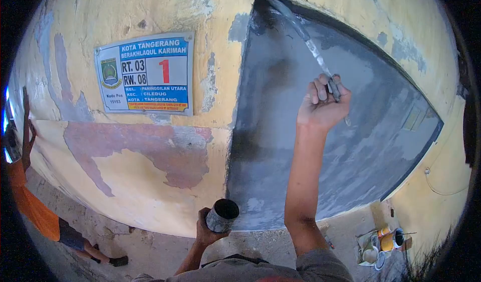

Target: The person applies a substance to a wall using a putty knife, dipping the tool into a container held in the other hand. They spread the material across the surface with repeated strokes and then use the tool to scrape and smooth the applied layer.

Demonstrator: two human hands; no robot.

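Observation:
My right hand (pixel 324 101) is raised before a grey panel (pixel 320 166) set in the wall. Its fingers are closed around the lower end of a long, paint-smeared paintbrush (pixel 311 46). The brush slants up to the left, its tip at the dark upper left corner of the panel. Down near the panel's lower left edge, my left hand (pixel 205 231) grips a grey, stained can (pixel 219 219). The can's mouth looks dark, and its contents cannot be made out. Uneven darker and lighter grey patches cover the panel.
Left of the panel, a sign (pixel 145 74) is fixed to the peeling yellow wall (pixel 220 11). Several paint containers (pixel 388 241) stand on the ground at lower right. A person in an orange top (pixel 35 209) is at far left. A thin wire (pixel 436 189) hangs at right.

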